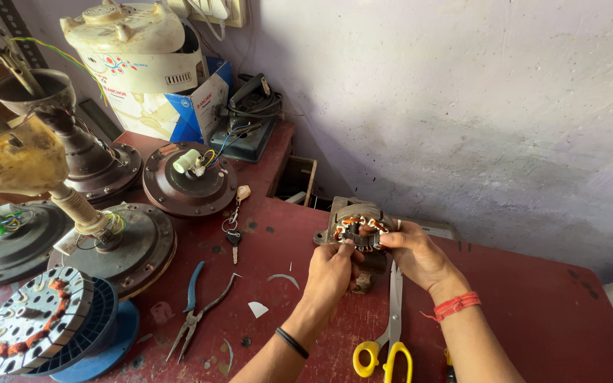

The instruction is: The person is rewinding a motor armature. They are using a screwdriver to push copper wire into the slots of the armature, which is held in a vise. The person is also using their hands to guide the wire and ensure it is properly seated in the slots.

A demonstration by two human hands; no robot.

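Observation:
Both hands hold a small motor stator (355, 221) with copper windings and a grey metal frame, lifted just above the red table (533, 312). My left hand (330, 269) grips its lower left side, fingers curled under it. My right hand (414, 252) pinches its right edge with thumb and fingers; a red thread band is on that wrist, a black band on the left wrist. Yellow-handled scissors (390, 333) lie on the table below my right hand.
Blue-handled pliers (196, 305) and a key with ring (234, 230) lie left of my hands. Several ceiling fan motors (189, 177) and a wire spool with a stator disc (37, 323) crowd the left side. A box and an appliance stand at the back by the grey wall.

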